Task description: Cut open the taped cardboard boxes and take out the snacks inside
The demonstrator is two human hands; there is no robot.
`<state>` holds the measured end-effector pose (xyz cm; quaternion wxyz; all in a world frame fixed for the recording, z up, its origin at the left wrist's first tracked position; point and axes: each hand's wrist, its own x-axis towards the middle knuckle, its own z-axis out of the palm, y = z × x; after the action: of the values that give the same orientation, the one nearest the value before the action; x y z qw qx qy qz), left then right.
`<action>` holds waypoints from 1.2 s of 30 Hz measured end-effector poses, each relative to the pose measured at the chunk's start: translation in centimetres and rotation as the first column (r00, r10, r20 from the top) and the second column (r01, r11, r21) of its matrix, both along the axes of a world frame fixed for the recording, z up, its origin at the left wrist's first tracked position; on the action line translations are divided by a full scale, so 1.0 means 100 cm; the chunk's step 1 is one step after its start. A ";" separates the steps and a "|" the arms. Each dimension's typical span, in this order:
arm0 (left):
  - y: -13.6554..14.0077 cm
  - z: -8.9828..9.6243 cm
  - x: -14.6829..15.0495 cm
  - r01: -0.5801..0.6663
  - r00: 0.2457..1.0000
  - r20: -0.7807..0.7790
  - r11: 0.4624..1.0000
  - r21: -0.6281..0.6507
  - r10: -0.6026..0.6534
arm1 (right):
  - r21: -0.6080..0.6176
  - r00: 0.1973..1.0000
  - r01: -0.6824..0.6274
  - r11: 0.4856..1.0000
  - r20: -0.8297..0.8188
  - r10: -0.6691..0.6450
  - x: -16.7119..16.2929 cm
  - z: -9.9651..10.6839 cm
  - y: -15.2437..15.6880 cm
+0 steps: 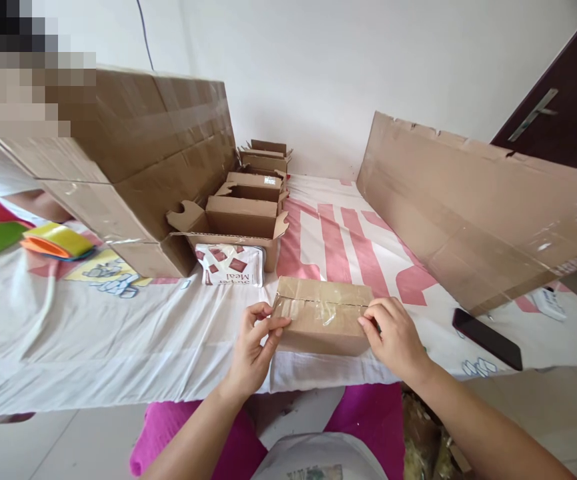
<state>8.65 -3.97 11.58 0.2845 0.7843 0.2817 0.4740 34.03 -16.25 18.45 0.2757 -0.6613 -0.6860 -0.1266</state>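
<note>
A small closed cardboard box rests near the table's front edge, clear tape stuck across the seam on its top. My left hand grips its left end, with thumb and forefinger at the top edge. At the opposite end, my right hand pinches the upper right corner with curled fingers. Just behind the box stands a white and red printed pouch, leaning against an open cardboard box.
More open boxes line up toward the wall. Tall cardboard panels stand left and right. A black phone and small paper pieces lie at right. Far left are colored folded sheets and another person's arm.
</note>
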 end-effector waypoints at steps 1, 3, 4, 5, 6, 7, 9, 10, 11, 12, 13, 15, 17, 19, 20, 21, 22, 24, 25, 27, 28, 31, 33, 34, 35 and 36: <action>0.000 0.000 0.000 0.001 1.000 0.001 1.000 0.004 -0.001 | 0.000 1.000 0.006 1.000 0.003 -0.006 0.001 -0.001 0.001; 0.000 0.000 -0.001 0.004 1.000 0.008 1.000 0.009 -0.004 | 0.001 1.000 0.028 1.000 0.002 -0.028 0.005 -0.001 0.002; 0.000 -0.001 -0.001 0.004 1.000 0.014 1.000 0.009 -0.004 | 0.006 0.999 0.042 0.999 -0.008 -0.042 0.009 -0.001 0.002; 0.000 -0.001 -0.002 0.003 1.000 0.019 1.000 0.009 -0.003 | 0.013 0.998 0.053 0.999 -0.027 -0.052 0.012 -0.001 0.002; 0.000 -0.001 -0.002 0.001 1.000 0.025 1.000 0.009 -0.002 | 0.020 0.997 0.056 0.998 -0.053 -0.055 0.015 0.000 0.000; 0.000 -0.001 -0.002 0.001 1.000 0.028 1.000 0.008 -0.001 | 0.027 0.995 0.054 0.998 -0.085 -0.052 0.017 0.000 -0.001; -0.001 0.000 -0.001 0.004 0.999 0.032 1.000 -0.004 -0.004 | 0.025 0.987 0.049 0.999 -0.155 -0.044 0.020 -0.001 -0.005; -0.002 0.000 -0.001 0.003 0.999 0.035 1.000 -0.018 -0.002 | 0.010 0.979 0.057 0.998 -0.198 -0.054 0.019 -0.002 -0.006; -0.002 0.000 0.000 -0.002 0.999 0.041 0.999 -0.044 0.004 | -0.017 0.965 0.075 0.997 -0.250 -0.077 0.019 -0.004 -0.008; -0.003 0.001 0.000 -0.009 0.998 0.053 0.997 -0.080 0.014 | -0.055 0.943 0.096 0.994 -0.314 -0.108 0.017 -0.007 -0.009; -0.002 0.001 0.001 -0.019 0.997 0.073 0.991 -0.129 0.028 | -0.098 0.911 0.113 0.989 -0.386 -0.143 0.016 -0.010 -0.009; 0.000 0.002 0.001 -0.022 0.988 0.145 0.967 -0.254 0.061 | -0.171 0.833 0.121 0.978 -0.519 -0.194 0.014 -0.016 -0.009; 0.003 0.004 0.002 0.021 0.970 0.232 0.928 -0.372 0.071 | -0.190 0.780 0.122 0.974 -0.588 -0.212 0.013 -0.019 -0.009; 0.006 0.007 0.002 0.071 0.964 0.262 0.898 -0.435 0.051 | -0.178 0.765 0.146 0.973 -0.603 -0.226 0.012 -0.020 -0.009; 0.007 0.008 0.002 0.085 0.968 0.249 0.889 -0.449 0.034 | -0.176 0.758 0.158 0.972 -0.609 -0.233 0.011 -0.020 -0.009; 0.007 0.009 0.002 0.088 0.975 0.222 0.884 -0.459 0.018 | -0.177 0.744 0.162 0.971 -0.625 -0.238 0.010 -0.020 -0.009; 0.007 0.009 0.002 0.088 0.981 0.194 0.880 -0.467 0.005 | -0.179 0.723 0.157 0.971 -0.649 -0.237 0.009 -0.021 -0.009; 0.007 0.008 0.002 0.097 0.986 0.164 0.871 -0.481 -0.020 | -0.164 0.674 0.139 0.977 -0.707 -0.215 0.008 -0.023 -0.008; 0.007 0.007 0.002 0.107 0.986 0.162 0.868 -0.485 -0.031 | -0.146 0.653 0.130 0.981 -0.732 -0.195 0.008 -0.025 -0.008; 0.007 0.004 0.001 0.125 0.985 0.162 0.864 -0.488 -0.051 | -0.107 0.632 0.103 0.989 -0.761 -0.148 0.009 -0.029 -0.007; 0.007 0.003 0.001 0.124 0.986 0.161 0.864 -0.487 -0.051 | -0.095 0.632 0.085 0.992 -0.764 -0.128 0.010 -0.030 -0.007; 0.008 0.001 0.000 0.077 0.989 0.150 0.871 -0.485 -0.004 | -0.074 0.680 0.005 0.997 -0.731 -0.058 0.015 -0.032 -0.009; 0.010 0.001 -0.001 0.035 0.990 0.138 0.873 -0.486 0.037 | -0.048 0.738 -0.071 0.996 -0.675 0.020 0.020 -0.029 -0.012; 0.010 0.001 -0.001 0.026 0.990 0.133 0.872 -0.489 0.045 | -0.035 0.762 -0.111 0.993 -0.645 0.062 0.023 -0.027 -0.014; 0.010 0.001 -0.002 0.025 0.991 0.130 0.870 -0.493 0.045 | -0.026 0.778 -0.147 0.989 -0.620 0.099 0.025 -0.026 -0.016; 0.010 0.002 -0.002 0.032 0.991 0.129 0.867 -0.496 0.038 | -0.022 0.786 -0.174 0.984 -0.606 0.126 0.028 -0.024 -0.018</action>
<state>8.47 -2.93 11.75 0.4944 0.6504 0.3756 0.4377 36.79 -18.10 16.07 0.4629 -0.6206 -0.6175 0.1385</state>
